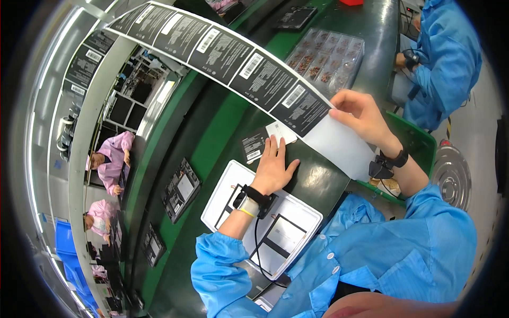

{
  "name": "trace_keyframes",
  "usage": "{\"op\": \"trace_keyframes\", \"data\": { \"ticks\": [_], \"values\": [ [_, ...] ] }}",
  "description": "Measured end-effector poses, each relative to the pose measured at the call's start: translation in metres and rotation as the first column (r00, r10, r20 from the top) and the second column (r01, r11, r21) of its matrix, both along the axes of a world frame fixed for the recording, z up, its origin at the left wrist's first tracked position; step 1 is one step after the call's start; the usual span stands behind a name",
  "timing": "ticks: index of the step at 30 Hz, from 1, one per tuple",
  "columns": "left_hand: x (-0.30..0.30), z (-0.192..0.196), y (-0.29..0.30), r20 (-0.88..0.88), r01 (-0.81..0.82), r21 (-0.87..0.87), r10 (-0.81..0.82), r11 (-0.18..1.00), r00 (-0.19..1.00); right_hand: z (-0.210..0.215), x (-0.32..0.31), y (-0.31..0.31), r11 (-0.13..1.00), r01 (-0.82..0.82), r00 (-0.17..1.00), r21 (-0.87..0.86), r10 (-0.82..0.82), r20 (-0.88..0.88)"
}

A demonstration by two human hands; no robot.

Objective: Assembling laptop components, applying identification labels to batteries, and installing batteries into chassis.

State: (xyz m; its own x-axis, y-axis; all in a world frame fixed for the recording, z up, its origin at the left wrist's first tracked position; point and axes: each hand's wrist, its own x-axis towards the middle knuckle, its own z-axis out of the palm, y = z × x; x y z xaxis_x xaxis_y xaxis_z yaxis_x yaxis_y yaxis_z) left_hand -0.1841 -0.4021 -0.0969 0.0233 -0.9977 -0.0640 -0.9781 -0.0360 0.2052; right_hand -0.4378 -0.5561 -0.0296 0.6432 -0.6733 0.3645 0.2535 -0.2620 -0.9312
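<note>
A long strip of black labels (258, 75) with white barcode patches arches across the upper view, its end a blank white backing (339, 146). My right hand (363, 117) pinches the strip's edge between thumb and fingers, where the last black label meets the bare backing. My left hand (273, 168) rests with fingers stretched out on the dark worktop. Its fingertips touch a white card (282, 132), beside a small black label (253, 144). Under my left wrist lies a white tray (303, 212) holding flat battery-like packs (284, 237) with black bands.
A clear compartment tray (326, 59) with small copper-coloured parts stands at the far side. Opened device bodies (181, 190) lie along the green conveyor (204, 151). A green bin (424, 153) is at my right. A person in blue (445, 58) works nearby; people in pink (114, 153) sit opposite.
</note>
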Motion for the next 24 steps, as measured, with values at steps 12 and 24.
{"op": "trace_keyframes", "data": {
  "ticks": [12, 24],
  "values": [
    [-0.062, 0.102, 0.015, -0.227, -0.160, -0.802, -0.046, 0.576, 0.973, 0.013, -0.002, 0.006, 0.967, 0.101, 0.992, -0.233, -0.079, 0.101],
    [-0.092, 0.147, 0.057, -0.327, -0.218, -0.809, -0.108, 0.546, 0.939, 0.057, 0.026, 0.058, 0.843, -0.156, 0.920, -0.515, 0.314, 0.235]
  ]
}}
